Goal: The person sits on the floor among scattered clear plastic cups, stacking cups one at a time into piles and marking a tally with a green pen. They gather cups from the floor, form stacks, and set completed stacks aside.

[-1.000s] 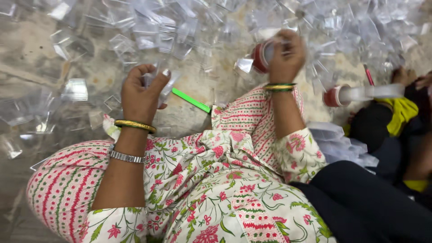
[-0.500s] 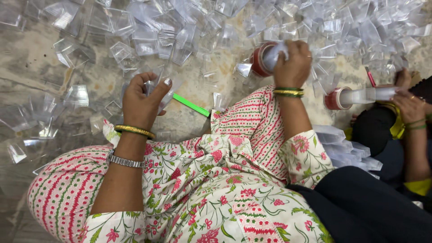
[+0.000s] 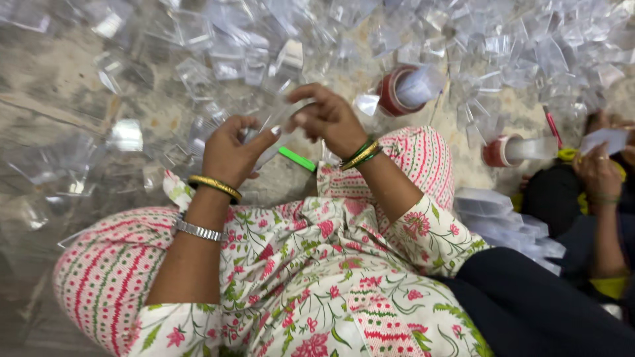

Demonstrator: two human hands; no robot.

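Nearest to me: one lap in floral cotton, pink, green and white, filling the lower frame and leaving little free room on the near side.

Left hand (image 3: 228, 149): one gold bangle and one metal band on the wrist. I see its fingers curled shut on a small clear plastic piece (image 3: 281, 122), thumb pressed against it.

Right hand (image 3: 329, 118): one set of green and gold bangles. Its fingertips are pinched together on the same clear piece, so both hands meet on it, above the knee and just over the floor.

Green stick (image 3: 297, 159): one, flat, bright, lying on the floor just beneath the hands, beside the knee.

Tape rolls: I count two with red cores and clear film, one (image 3: 401, 90) just beyond the right hand, one (image 3: 512, 150) farther right.

Stack of clear sheets (image 3: 497, 221): one, beside my right knee.

Another person's hand (image 3: 597, 173): at the right edge, holding a pale sheet; I cannot tell its grip exactly.

Farthest: the floor (image 3: 53, 86), bare and grey-brown at the left, and the heap of clear plastic pieces (image 3: 463, 39), glossy, angular, too many to count, crowding the whole top edge.
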